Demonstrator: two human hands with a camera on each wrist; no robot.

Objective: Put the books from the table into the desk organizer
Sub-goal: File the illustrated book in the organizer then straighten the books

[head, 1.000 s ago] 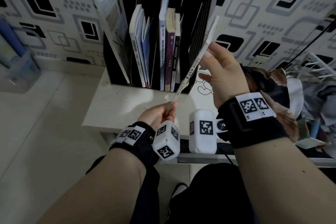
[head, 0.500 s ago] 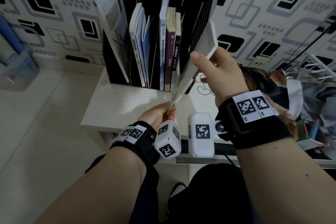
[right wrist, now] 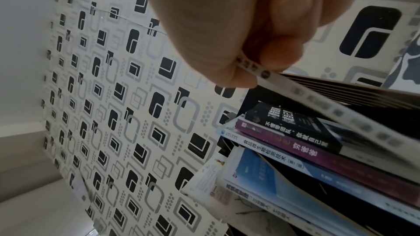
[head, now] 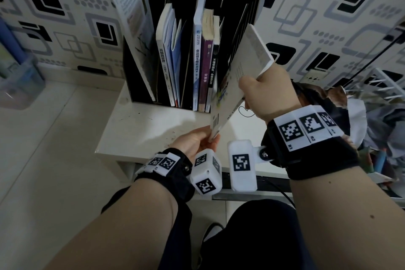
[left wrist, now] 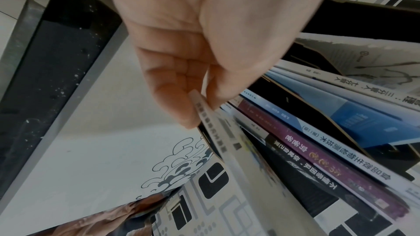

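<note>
Item: thin white paperback (head: 238, 79), held tilted at the right end of the black desk organizer (head: 254, 6), its upper corner raised beside the organizer's slatted right wall and its lower corner hanging out in front of the organizer over the white table (head: 140, 129). Left hand (head: 195, 140), in front of the organizer, pinched the paperback's lower corner between thumb and fingers. Right hand (head: 266, 94), to the organizer's right, gripped the paperback's spine edge near its upper part, thumb on the cover. Contents of the organizer: a white-spined book (head: 197, 59), a purple-spined book (head: 206, 68) and a black-spined book (head: 213, 68) upright together in its right compartment; blue-covered volumes (head: 175, 55) in the middle; a large pale booklet (head: 133, 13) leaning at its left end. Step judged in hand: inserting the paperback into the right compartment, not yet seated. Next move judged to call for turning the paperback upright, aligning it with the gap between the black-spined book and the slatted wall, then sliding it down without snagging the neighbouring covers.
</note>
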